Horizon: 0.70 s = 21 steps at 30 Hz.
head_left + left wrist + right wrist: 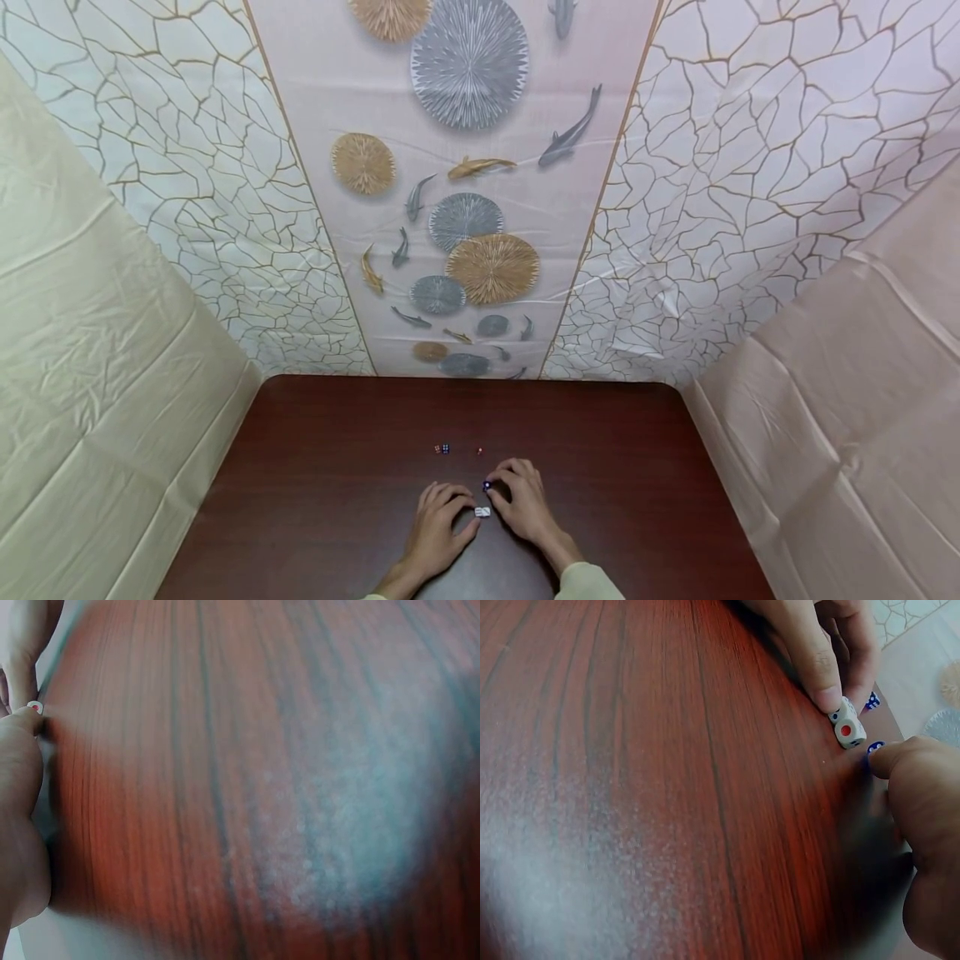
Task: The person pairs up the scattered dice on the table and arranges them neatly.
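Observation:
Two white dice [482,512] sit side by side on the table, one showing a red pip in the right wrist view. My left hand [438,529] holds the nearer-to-it white die [835,715] between thumb and a finger. Just beyond them, my right hand [522,504] pinches a blue die [487,485] by thumb and fingertips. Its thumb hides part of that blue die [876,748] in the right wrist view. A white die [34,707] shows small at the thumb tip in the left wrist view.
Farther back on the dark wooden table [337,467] lie a red die [438,448] and a second blue die [446,448], close together. Another red die [480,451] lies to their right. A patterned cloth [465,250] hangs behind the table, with beige cloth on both sides.

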Available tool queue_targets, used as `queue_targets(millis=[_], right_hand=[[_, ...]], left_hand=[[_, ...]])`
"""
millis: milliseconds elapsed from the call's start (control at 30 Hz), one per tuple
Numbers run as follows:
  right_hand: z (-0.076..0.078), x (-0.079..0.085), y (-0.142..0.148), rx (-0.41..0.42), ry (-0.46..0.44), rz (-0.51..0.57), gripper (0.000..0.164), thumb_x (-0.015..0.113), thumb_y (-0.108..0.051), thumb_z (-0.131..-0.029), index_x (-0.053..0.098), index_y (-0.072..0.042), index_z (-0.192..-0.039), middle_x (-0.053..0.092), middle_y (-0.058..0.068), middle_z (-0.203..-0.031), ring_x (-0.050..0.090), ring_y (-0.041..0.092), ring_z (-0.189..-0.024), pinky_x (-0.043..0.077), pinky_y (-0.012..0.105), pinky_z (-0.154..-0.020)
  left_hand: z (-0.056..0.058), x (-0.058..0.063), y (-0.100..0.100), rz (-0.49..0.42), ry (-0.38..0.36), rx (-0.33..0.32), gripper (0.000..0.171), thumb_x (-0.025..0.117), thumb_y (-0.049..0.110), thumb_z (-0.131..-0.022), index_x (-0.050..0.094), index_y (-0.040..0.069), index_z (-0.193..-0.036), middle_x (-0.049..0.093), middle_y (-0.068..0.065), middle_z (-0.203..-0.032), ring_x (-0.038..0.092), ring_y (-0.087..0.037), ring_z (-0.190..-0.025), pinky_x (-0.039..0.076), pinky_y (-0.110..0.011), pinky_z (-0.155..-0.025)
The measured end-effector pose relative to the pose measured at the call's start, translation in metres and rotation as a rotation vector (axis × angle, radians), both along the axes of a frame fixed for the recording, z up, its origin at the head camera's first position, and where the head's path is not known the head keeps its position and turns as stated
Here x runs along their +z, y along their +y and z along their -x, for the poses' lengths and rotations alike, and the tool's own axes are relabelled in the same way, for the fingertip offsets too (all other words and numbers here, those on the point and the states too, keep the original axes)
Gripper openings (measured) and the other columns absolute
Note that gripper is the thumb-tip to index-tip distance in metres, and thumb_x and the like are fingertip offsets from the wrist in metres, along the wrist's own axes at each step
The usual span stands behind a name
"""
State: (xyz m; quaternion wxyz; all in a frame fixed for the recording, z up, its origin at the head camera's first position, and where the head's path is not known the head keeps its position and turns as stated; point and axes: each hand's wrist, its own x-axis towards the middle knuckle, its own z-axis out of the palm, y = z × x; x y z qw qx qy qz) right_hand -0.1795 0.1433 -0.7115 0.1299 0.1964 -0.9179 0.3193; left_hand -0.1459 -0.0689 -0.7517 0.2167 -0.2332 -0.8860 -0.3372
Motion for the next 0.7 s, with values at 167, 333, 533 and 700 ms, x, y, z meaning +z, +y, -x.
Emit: queue_targets(millis=[167, 333, 533, 700], right_hand=[[0.0006, -0.0005, -0.0021, -0.014, -0.016, 0.000, 0.016, 0.092, -0.011, -0.093, 0.085, -0.015, -0.107, 0.074, 0.004, -0.115, 0.064, 0.028, -0.119, 0.048, 0.052, -0.103], [0.0007, -0.0005, -0.0026, -0.012, -0.034, 0.010, 0.015, 0.091, -0.011, -0.094, 0.085, -0.015, -0.108, 0.074, 0.006, -0.117, 0.063, 0.030, -0.121, 0.047, 0.055, -0.106], [0.0008, -0.0038, -0.0022, -0.013, -0.049, 0.027, 0.016, 0.091, -0.011, -0.095, 0.085, -0.015, -0.109, 0.073, 0.007, -0.118, 0.063, 0.032, -0.123, 0.046, 0.057, -0.108], [0.0010, -0.0072, -0.0016, -0.011, -0.056, 0.052, 0.016, 0.091, -0.012, -0.095, 0.085, -0.015, -0.110, 0.072, 0.006, -0.120, 0.062, 0.033, -0.125, 0.044, 0.057, -0.107]], left_hand=[[0.0007, -0.0024, 0.0002, 0.004, 0.005, 0.006, 0.024, 0.098, 0.026, -0.087, 0.082, 0.024, -0.105, 0.078, 0.006, -0.117, 0.072, -0.024, -0.118, 0.051, -0.068, -0.112], [0.0007, -0.0027, 0.0003, -0.002, -0.001, 0.005, 0.024, 0.098, 0.026, -0.087, 0.083, 0.023, -0.105, 0.078, 0.006, -0.118, 0.072, -0.024, -0.119, 0.051, -0.068, -0.113], [0.0002, -0.0016, 0.0003, -0.013, -0.006, -0.001, 0.024, 0.098, 0.025, -0.087, 0.083, 0.023, -0.105, 0.078, 0.005, -0.118, 0.072, -0.026, -0.119, 0.051, -0.070, -0.112], [0.0004, -0.0016, 0.0000, 0.002, -0.006, 0.006, 0.023, 0.098, 0.027, -0.088, 0.083, 0.023, -0.105, 0.078, 0.005, -0.118, 0.072, -0.025, -0.119, 0.052, -0.069, -0.112]])
